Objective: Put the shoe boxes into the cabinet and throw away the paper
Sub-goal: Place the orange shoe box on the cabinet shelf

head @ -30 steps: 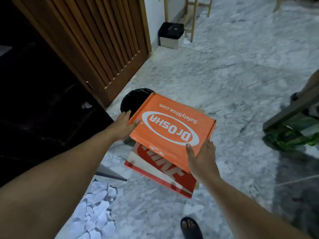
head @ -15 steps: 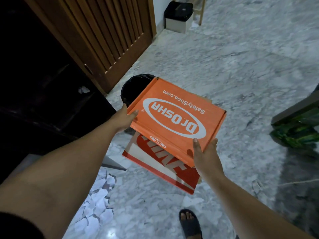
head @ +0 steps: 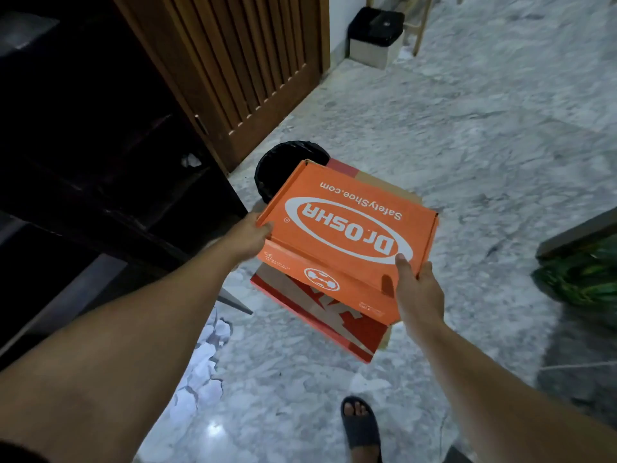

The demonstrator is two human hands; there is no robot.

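Both hands hold the orange box (head: 347, 228) at the centre of the view. The left hand (head: 248, 237) grips its corner at 9 o'clock, and the right hand (head: 419, 289) is closed on the corner at 4 o'clock, thumb on the lid. The orange box sits above a red box (head: 329, 320). A black bin (head: 283, 165) is behind it at 11 o'clock. White paper (head: 200, 369) lies on the floor (head: 467, 145) at 7 o'clock. The dark cabinet (head: 83, 145) is open at 9 o'clock.
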